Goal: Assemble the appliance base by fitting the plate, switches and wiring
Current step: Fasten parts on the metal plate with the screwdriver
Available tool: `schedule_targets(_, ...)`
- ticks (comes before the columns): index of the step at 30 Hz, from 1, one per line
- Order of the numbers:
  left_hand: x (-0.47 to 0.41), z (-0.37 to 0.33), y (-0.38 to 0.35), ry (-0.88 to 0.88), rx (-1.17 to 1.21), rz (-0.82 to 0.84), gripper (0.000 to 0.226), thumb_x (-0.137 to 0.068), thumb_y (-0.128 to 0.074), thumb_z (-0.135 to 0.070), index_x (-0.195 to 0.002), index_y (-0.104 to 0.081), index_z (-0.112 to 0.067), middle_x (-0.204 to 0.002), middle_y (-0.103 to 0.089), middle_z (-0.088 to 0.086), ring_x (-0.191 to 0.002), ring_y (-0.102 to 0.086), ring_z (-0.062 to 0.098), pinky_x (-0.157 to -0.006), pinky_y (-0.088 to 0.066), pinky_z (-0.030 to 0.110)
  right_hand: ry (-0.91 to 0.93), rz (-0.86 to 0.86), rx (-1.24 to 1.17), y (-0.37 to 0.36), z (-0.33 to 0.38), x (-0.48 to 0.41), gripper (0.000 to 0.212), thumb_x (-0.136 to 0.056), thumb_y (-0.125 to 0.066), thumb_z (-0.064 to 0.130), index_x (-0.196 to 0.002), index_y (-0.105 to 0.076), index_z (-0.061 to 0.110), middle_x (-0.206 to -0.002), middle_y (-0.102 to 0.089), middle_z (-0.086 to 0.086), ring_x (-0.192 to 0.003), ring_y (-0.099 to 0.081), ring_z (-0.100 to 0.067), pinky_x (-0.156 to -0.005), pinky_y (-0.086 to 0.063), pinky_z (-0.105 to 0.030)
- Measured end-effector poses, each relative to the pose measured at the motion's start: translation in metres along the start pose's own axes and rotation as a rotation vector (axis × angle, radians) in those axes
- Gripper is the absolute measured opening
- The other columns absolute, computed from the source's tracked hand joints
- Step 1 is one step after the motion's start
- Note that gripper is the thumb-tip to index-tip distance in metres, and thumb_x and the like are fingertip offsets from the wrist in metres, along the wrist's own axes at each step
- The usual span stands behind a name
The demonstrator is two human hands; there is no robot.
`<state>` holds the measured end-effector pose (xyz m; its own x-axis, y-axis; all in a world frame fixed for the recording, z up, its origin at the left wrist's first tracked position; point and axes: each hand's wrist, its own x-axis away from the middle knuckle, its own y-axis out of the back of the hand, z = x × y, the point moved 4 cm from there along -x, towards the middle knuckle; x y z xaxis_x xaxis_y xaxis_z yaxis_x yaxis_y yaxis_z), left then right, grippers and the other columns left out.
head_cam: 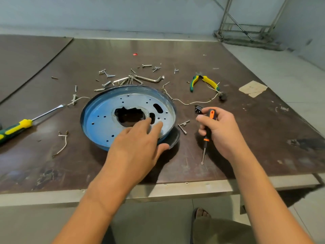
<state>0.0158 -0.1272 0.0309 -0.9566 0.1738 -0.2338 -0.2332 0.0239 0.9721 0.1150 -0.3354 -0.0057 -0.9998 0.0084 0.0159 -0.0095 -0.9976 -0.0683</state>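
Yellow-green screwdriver [22, 124] partly beyond left edge

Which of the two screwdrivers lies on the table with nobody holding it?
The large screwdriver with the green and yellow handle, at the far left. The small orange and black screwdriver is held in the right grip, tip down.
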Motion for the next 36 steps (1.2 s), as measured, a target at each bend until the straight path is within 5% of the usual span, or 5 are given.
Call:
schedule_targets(8, 0.014, 0.038, 0.012, -0.030, 0.105, 0.227, 0.033, -0.090, -0.061, -0.025, -0.122, -0.065, -0.034, -0.130, -0.054, -0.018, -0.111, -0.059, 0.011, -0.086, -0.052, 0.028, 0.091, 0.026, 0.763, -0.029, -0.002, -0.009, 0.019, -0.081, -0.073, 0.014, -0.098, -0.070, 0.022, -0.087, -0.067, -0.002, -0.079, -0.060, -0.021, -0.072, -0.052, -0.036)
schedule_targets(11, 0.020, 0.050, 0.017, -0.014, 0.139, 0.201, 0.033, -0.087, -0.060, -0.048, -0.119, -0.060, -0.038, -0.128, -0.053, -0.022, -0.106, -0.059, 0.006, -0.081, -0.052, 0.025, 0.113, -0.001, 0.973, -0.035, -0.004, -0.007, 0.029, -0.086, -0.071, 0.016, -0.115, -0.069, 0.018, -0.104, -0.066, -0.002, -0.089, -0.051, -0.015, -0.077, -0.040, -0.024)
schedule_targets(19, 0.004, 0.020, -0.002, -0.030, 0.040, 0.062, 0.041, -0.101, -0.037, -0.048, -0.138, -0.048, -0.033, -0.138, -0.051, -0.010, -0.122, -0.053, 0.013, -0.095, -0.045, 0.030, 0.080, -0.006, 1.074, -0.034, -0.002, -0.006, 0.023, -0.089, -0.071, 0.031, -0.105, -0.071, 0.016, -0.087, -0.063, 0.000, -0.070, -0.049, -0.004, -0.051, -0.029, -0.013)
schedule_targets(28, 0.010, 0.047, 0.012, 0.075, 0.131, 0.151, 0.043, -0.086, -0.046, -0.065, -0.109, -0.065, -0.034, -0.118, -0.056, -0.017, -0.102, -0.058, 0.008, -0.075, -0.054, 0.029, 0.088, 0.006, 1.074, -0.030, -0.002, -0.009, 0.017, -0.091, -0.069, 0.029, -0.103, -0.071, 0.017, -0.088, -0.062, 0.001, -0.090, -0.056, -0.018, -0.059, -0.036, -0.021)
schedule_targets(36, 0.006, 0.025, -0.003, 0.045, 0.035, 0.057, 0.048, -0.097, -0.041, -0.053, -0.138, -0.044, -0.028, -0.141, -0.045, -0.004, -0.130, -0.043, 0.016, -0.105, -0.040, 0.036, 0.096, 0.022, 1.089, -0.033, -0.003, -0.013, 0.024, -0.092, -0.068, 0.031, -0.112, -0.070, 0.019, -0.102, -0.064, -0.001, -0.090, -0.049, -0.014, -0.076, -0.037, -0.026)
